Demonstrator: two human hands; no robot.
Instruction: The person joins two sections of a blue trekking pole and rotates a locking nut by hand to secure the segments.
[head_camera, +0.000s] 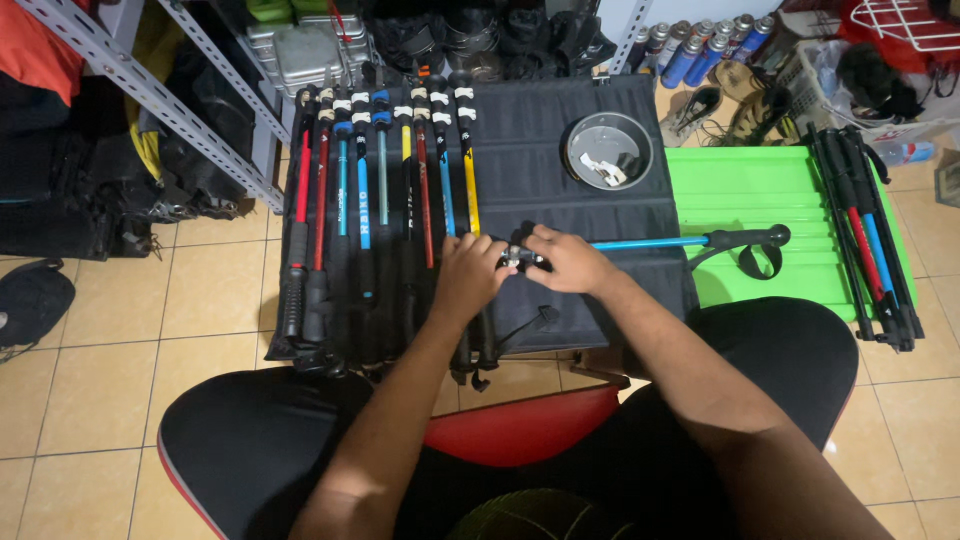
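A blue trekking pole (650, 242) lies crosswise over the black folding table (540, 140), its black handle and strap reaching onto the green table (760, 190). My left hand (470, 272) and my right hand (568, 260) both grip the pole's tip end, fingers closed around a small metal and black part between them. Several folded trekking poles (385, 190) in red, blue, black and yellow lie side by side on the left half of the black table.
A round metal pan (608, 150) holding small white pieces sits at the black table's far right. More folded poles (868, 235) lie on the green table's right edge. Gas canisters (700, 45), sandals, a metal shelf frame and bags stand around on the tiled floor.
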